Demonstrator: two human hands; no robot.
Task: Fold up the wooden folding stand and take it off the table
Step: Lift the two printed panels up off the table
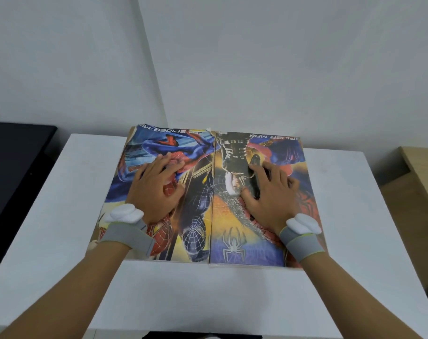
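The wooden folding stand [203, 241] lies flat and spread out on the white table [208, 294]. Its two panels are covered in bright comic superhero pictures, with a seam running down the middle. My left hand [156, 189] rests palm down on the left panel, fingers spread. On the right panel my right hand [266, 192] lies palm down too, fingers apart. Neither hand grips an edge. Both wrists wear grey bands with white pads.
White walls meet in a corner behind the table. A dark surface [15, 177] stands to the left of the table, and a light wooden piece of furniture [418, 192] to the right. Bare white tabletop surrounds the stand on all sides.
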